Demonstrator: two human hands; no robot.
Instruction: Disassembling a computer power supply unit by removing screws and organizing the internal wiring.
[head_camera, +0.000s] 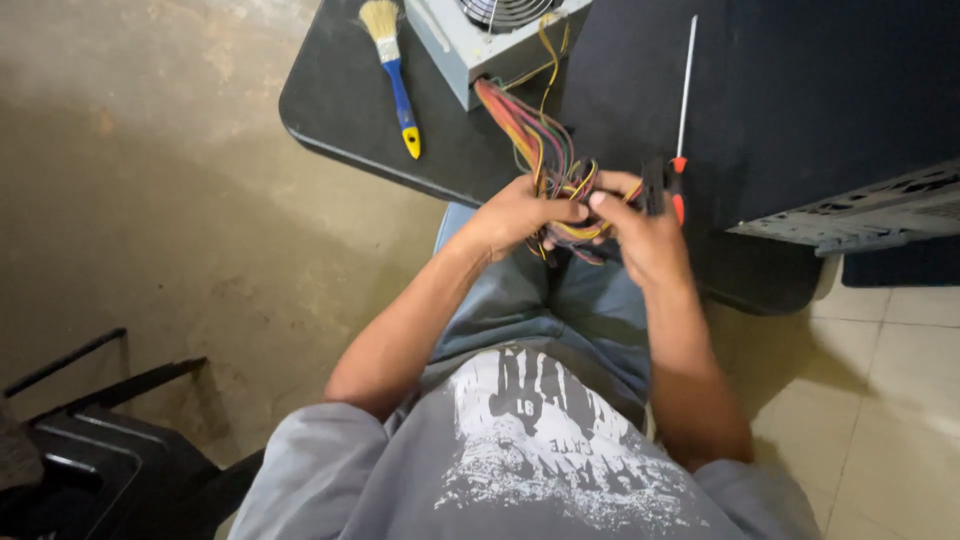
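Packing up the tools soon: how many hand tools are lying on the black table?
2: a brush at the table's left end, a screwdriver right of the hands. Others may be hidden.

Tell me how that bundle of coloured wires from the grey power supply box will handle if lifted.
The wire bundle is probably floppy: it sags and curls between the grey power supply box and the left hand and right hand. Being tethered to the box, a hard pull would likely drag it. The loose strands look apt to tangle.
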